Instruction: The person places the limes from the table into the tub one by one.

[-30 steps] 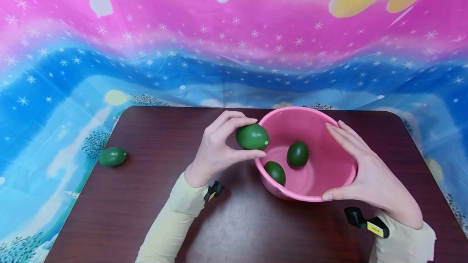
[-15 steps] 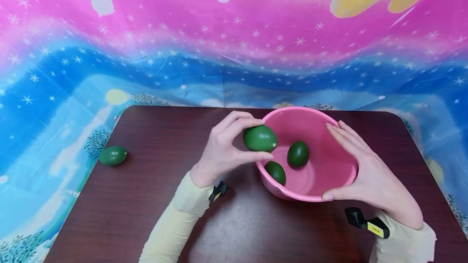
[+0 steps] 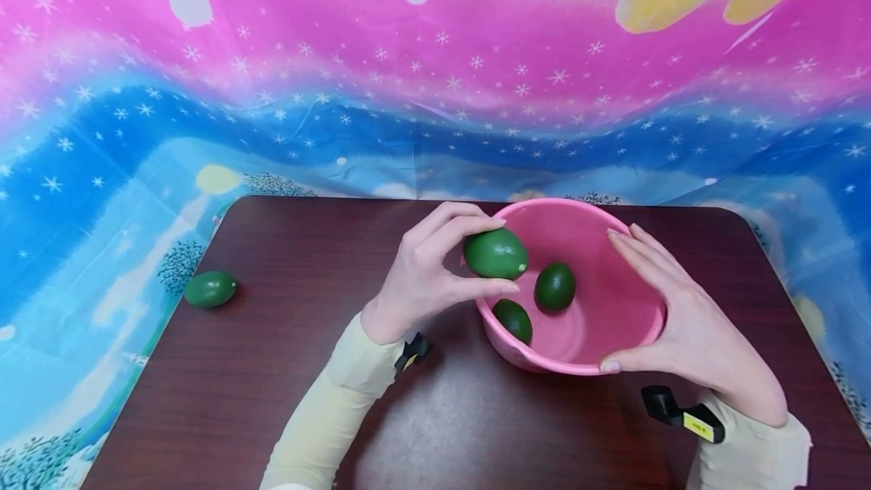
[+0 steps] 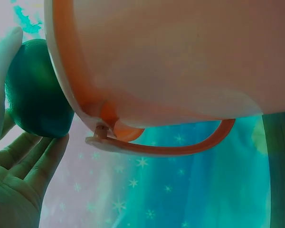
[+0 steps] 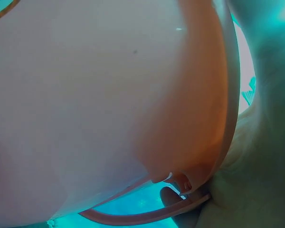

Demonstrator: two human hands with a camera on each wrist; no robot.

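Advancing rightward, the green fruit (image 3: 495, 254) pinched in the left hand (image 3: 425, 265) reaches farther over the pink bucket (image 3: 605, 316) gripped by the right hand (image 3: 690, 331), not yet joining two fruits inside (image 3: 554, 287).

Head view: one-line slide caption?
Left grip holds a green fruit at a pink bucket's rim, right grip clasps its opposite side, two fruits lie inside, another fruit sits on the table.
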